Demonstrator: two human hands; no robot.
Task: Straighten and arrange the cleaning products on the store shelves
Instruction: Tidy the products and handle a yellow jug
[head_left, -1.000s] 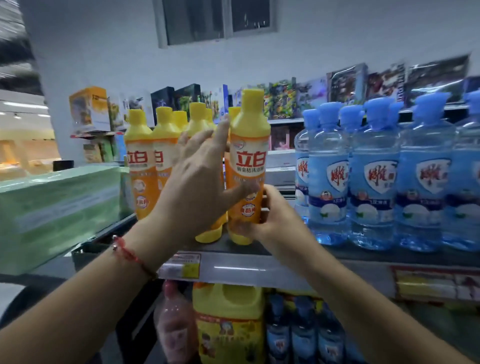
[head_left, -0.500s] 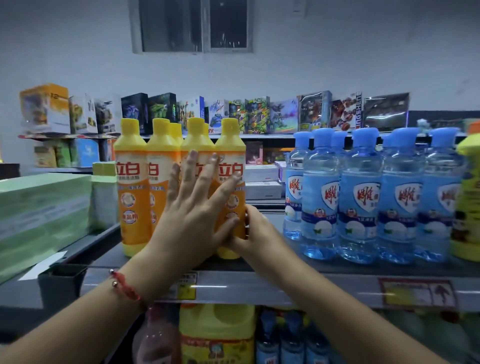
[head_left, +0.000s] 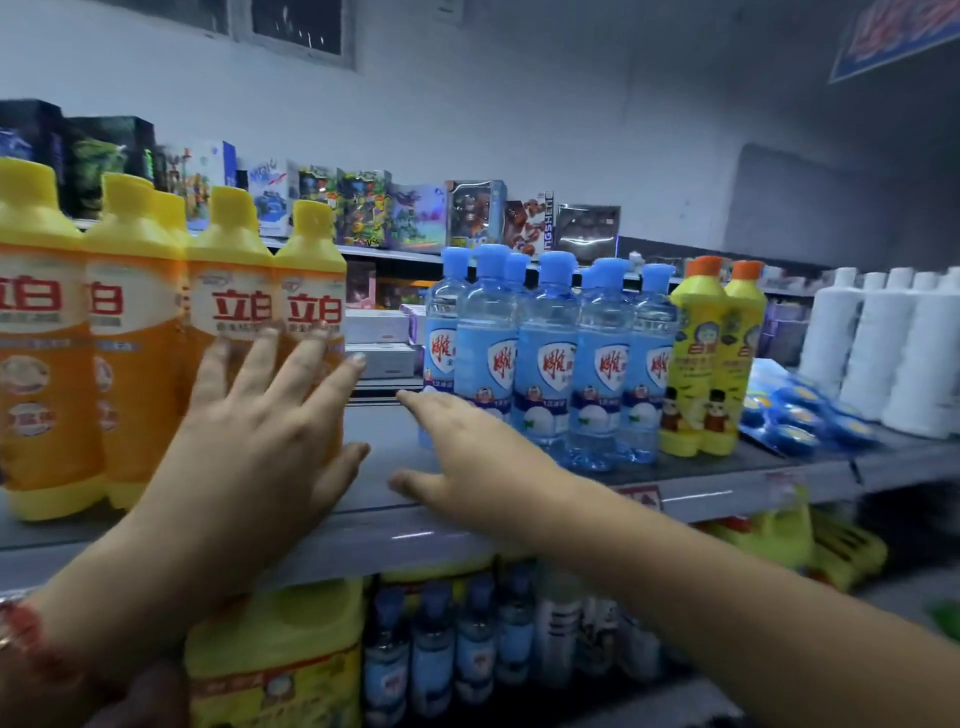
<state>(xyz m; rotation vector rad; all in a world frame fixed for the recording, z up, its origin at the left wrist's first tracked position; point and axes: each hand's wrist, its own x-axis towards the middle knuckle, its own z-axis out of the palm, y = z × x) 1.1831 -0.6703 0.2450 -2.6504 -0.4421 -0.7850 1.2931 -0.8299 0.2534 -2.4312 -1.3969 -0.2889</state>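
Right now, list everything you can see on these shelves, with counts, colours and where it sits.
orange bottles: at least five, yellow caps, shelf left.
clear blue bottles: about seven, blue caps, shelf middle.
yellow bottles: two, orange caps, right of the blue ones.
white bottles: about five, far right.
blue packs: several, lying flat before the white bottles.
toy boxes: a row, multicoloured, rear shelf.
yellow jug: one, lower shelf.
shelf: grey.
left hand: open, fingers on the orange bottles.
right hand: open, reaching toward the blue bottles.
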